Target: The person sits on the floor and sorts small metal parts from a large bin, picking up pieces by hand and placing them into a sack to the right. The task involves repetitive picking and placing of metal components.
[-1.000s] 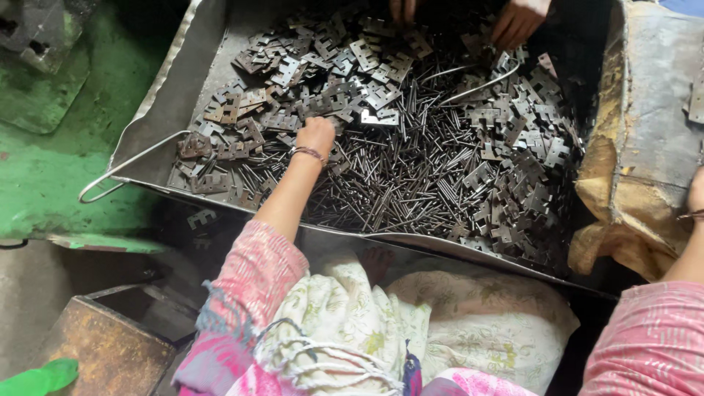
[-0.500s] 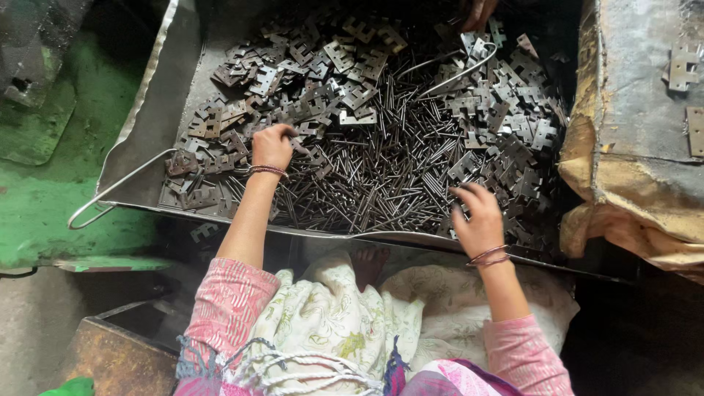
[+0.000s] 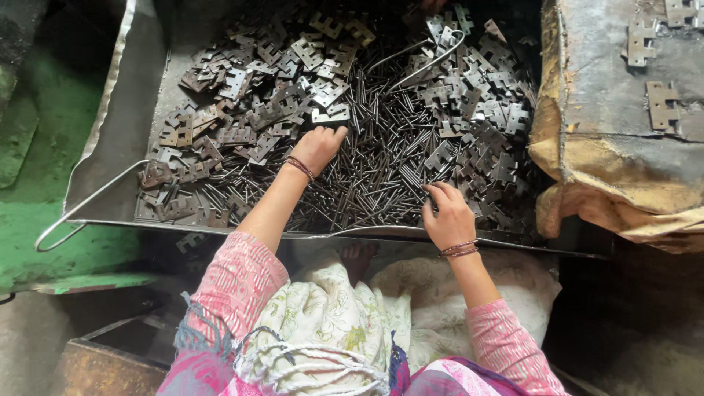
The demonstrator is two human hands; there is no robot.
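A big metal tray point(image 3: 125, 139) holds a heap of thin dark metal pins point(image 3: 370, 165) in its middle and many flat notched hinge plates point(image 3: 249, 103) around them. My left hand point(image 3: 317, 147) lies on the pile where pins meet plates, fingers reaching toward a plate; whether it grips anything is hidden. My right hand point(image 3: 447, 214) rests on the pins near the tray's near edge, fingers curled down into them. Both wrists wear thin bangles, and pink sleeves cover my arms.
A wire handle point(image 3: 81, 209) sticks out at the tray's left near corner. A worn block wrapped in sacking point(image 3: 616, 125) with a few hinge plates on top stands to the right. A green painted surface point(image 3: 37, 220) lies left, a rusty box point(image 3: 103, 359) below.
My left hand has moved right, toward the middle of the pile. My right hand, out at the right edge a second ago, has come down onto the pins near the tray's near edge.
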